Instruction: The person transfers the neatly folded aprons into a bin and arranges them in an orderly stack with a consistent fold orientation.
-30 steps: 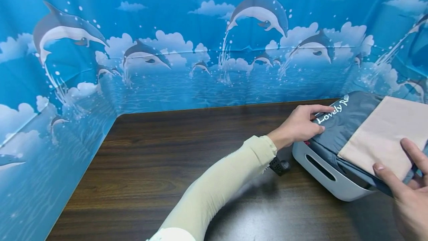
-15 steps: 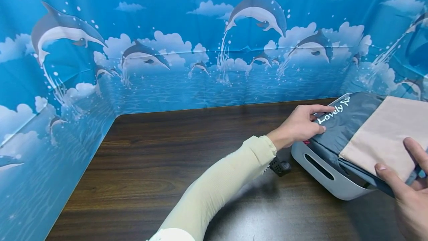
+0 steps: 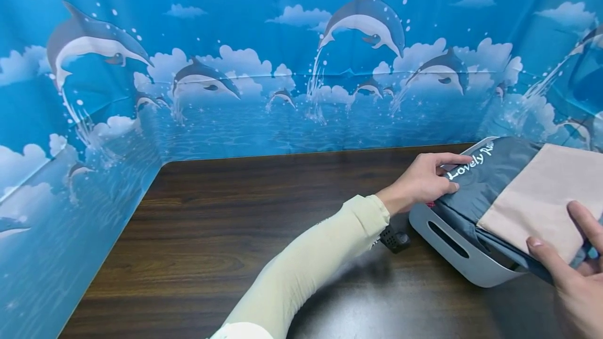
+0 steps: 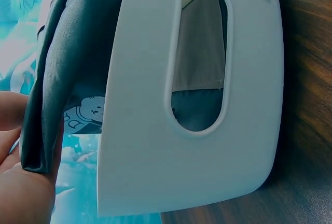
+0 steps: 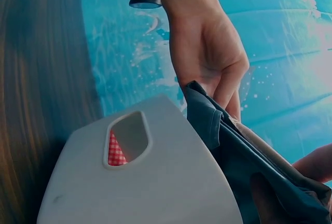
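Observation:
A folded dark grey-blue cloth point(image 3: 494, 171) with white "Lovely" lettering and a beige panel point(image 3: 542, 198) lies over a pale grey plastic basket point(image 3: 480, 272) at the right of the table. My left hand point(image 3: 421, 179) pinches its left edge between thumb and fingers, beside the lettering. At the near right, my right hand point(image 3: 577, 271) grips the opposite edge, thumb on the beige panel. In the left wrist view, a cartoon animal print point(image 4: 88, 112) shows beneath the folded layers. The cloth stands proud of the basket rim, with more fabric visible through the handle slot.
Red checked fabric point(image 5: 116, 151) shows through the basket's other handle slot. A small black device point(image 3: 395, 238) hangs under my left wrist. The dark wood table point(image 3: 235, 224) meets a blue dolphin-print curtain point(image 3: 264, 109) at the back and left.
Both hands keep their hold on the cloth with almost no movement over the basket. The whole head view has shifted slightly, so the scene sits a little lower.

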Demonstrator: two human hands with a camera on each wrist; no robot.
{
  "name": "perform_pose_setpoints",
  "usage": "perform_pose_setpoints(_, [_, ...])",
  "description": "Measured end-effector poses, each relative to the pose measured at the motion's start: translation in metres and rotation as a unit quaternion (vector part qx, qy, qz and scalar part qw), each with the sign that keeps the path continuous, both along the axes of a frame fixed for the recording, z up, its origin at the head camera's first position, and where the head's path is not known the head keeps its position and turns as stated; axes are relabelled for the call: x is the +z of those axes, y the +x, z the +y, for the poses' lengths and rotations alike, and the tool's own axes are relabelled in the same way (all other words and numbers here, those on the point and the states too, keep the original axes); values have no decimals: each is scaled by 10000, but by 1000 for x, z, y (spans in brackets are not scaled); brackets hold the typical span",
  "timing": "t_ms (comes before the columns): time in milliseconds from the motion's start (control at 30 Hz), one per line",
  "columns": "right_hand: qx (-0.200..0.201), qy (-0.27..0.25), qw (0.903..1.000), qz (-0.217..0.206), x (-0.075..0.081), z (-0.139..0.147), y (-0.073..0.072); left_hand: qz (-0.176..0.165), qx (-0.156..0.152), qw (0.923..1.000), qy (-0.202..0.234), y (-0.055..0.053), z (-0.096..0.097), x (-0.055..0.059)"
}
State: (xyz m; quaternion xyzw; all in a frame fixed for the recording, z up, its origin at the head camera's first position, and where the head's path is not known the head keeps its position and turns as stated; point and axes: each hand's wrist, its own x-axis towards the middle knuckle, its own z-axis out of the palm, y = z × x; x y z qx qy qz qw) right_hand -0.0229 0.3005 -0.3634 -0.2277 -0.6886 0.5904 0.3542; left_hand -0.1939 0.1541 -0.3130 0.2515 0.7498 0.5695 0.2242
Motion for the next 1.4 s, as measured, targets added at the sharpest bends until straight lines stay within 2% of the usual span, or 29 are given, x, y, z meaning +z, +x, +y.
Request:
perform_pose_setpoints(133, [-41, 3, 9999, 126, 1, -1, 0, 18, -2, 10000, 67, 0, 1, -1])
perform_pose_setpoints(333, [-130, 108, 9999, 6, 3, -3, 1, -48, 55, 9998, 174, 1, 2, 1])
perform_pose_setpoints(500, [19, -156, 9996, 234, 7, -3, 2, -88, 119, 9996, 261, 3, 2, 6])
perform_pose_setpoints(700, [17, 204, 9989, 423, 4, 0, 3, -131, 140, 9994, 273, 4, 4, 5])
perform_pose_setpoints(800, [-68, 495, 9986, 165, 0, -1, 3, -167, 178, 9995, 220, 3, 4, -1])
perform_pose_setpoints(1033, [-138, 303, 9988, -370, -5, 0, 1, -169, 209, 9994, 223, -1, 4, -8])
perform_pose_setpoints(1300, [-120, -157, 9992, -357, -4, 1, -1, -264, 251, 9991, 193, -2, 4, -8])
perform_pose_setpoints(1400, [-118, -58, 9982, -582, -2, 0, -1, -274, 271, 9990, 207, -2, 5, -9])
